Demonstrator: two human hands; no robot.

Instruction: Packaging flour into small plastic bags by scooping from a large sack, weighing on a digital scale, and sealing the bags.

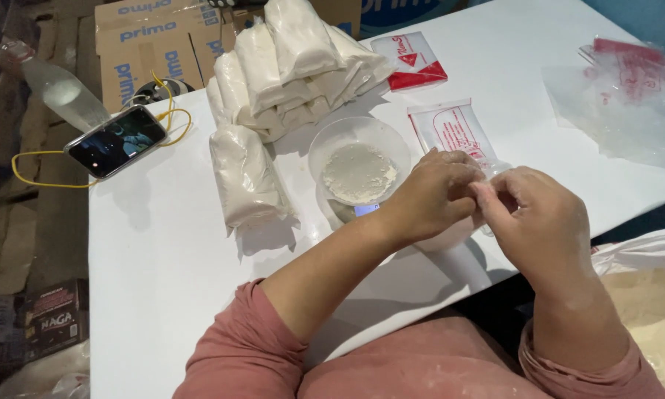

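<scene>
My left hand (437, 193) and my right hand (540, 222) meet above the white table (162, 244), fingers pinched together on the near end of a clear plastic bag with red print (454, 131) that lies flat. Just left of the hands stands a clear bowl (358, 159) holding a little white powder, set on a small scale whose lit display shows beneath it. A pale round container sits partly hidden under my left hand. Filled bags of white powder (288, 66) are piled behind the bowl, and one more (247, 177) lies apart to the left.
A phone (116, 140) with a yellow cable leans at the table's left edge. Cardboard boxes (155, 44) and a plastic bottle (59, 89) stand beyond it. Empty printed bags (620, 103) lie at the right, another (412, 60) at the back. An open sack of powder (650, 295) is at lower right.
</scene>
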